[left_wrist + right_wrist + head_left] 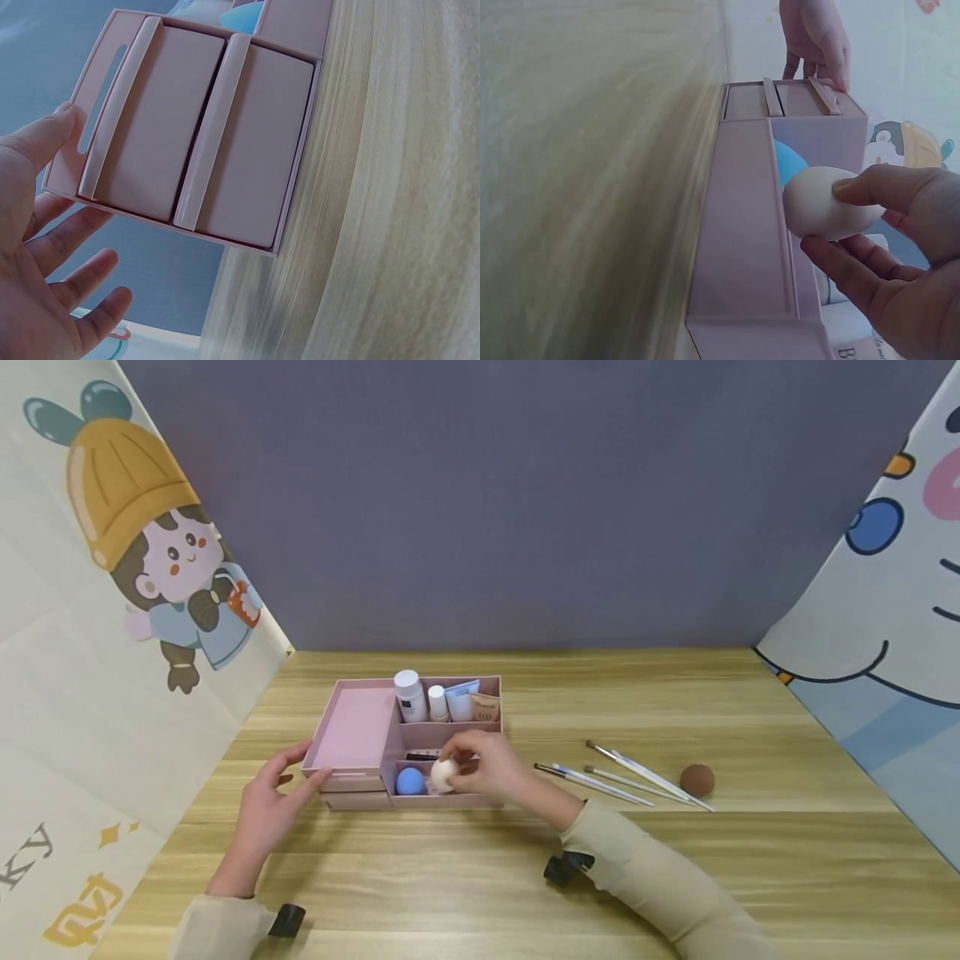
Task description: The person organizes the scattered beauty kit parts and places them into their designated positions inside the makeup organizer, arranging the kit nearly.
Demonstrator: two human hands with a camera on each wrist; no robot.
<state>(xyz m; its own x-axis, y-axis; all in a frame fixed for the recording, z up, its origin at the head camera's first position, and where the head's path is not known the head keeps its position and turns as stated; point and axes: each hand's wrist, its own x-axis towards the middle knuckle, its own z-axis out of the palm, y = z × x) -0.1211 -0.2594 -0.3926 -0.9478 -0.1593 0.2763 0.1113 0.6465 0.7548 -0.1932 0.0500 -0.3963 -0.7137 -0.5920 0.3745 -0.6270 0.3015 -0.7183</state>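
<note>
My right hand (487, 764) pinches a white egg-shaped makeup sponge (826, 202) between thumb and fingers, over the front compartment of a pink desktop organizer (352, 727). A blue makeup sponge (410, 782) sits in that compartment, just left of the white one. At the organizer's left front corner, my left hand (272, 802) touches it with thumb on the front and fingers along the side. Its other fingers are spread loosely in the left wrist view. Two closed drawers (161, 124) face that hand's camera. Whether the white sponge touches the compartment floor is hidden.
A white bottle (408, 697), a smaller white-capped bottle (438, 703), a pale blue tube (461, 702) and a tan tube (485, 707) stand in the rear compartment. To the right, several makeup brushes (637, 768) and a brown makeup sponge (697, 780) lie on the wooden table (450, 885).
</note>
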